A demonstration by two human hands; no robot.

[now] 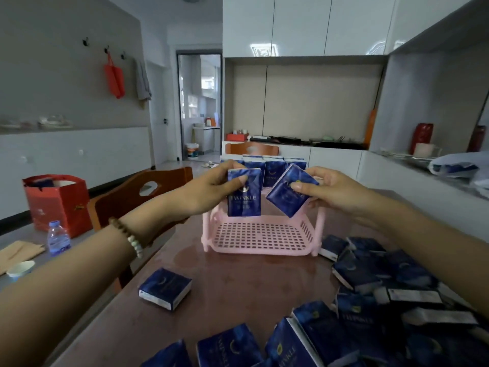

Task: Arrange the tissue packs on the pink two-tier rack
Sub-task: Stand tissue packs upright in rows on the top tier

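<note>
The pink two-tier rack [260, 241] stands in the middle of the brown table, its perforated lower tier bare. Several dark blue tissue packs [274, 172] stand upright in a row on its upper tier, behind my hands. My left hand [211, 185] holds one blue tissue pack [244, 197] upright above the rack's left side. My right hand [333, 192] grips a second pack [287, 193], tilted, above the rack's right side. A single pack [165, 288] lies flat on the table to the left. A loose heap of several packs [370, 313] covers the near right of the table.
A wooden chair [137, 192] stands at the table's left edge. On a side surface to the left are a red gift bag [57, 200], a small water bottle [57, 238] and a paper cup [19, 270]. A second chair back [251, 149] shows behind the rack.
</note>
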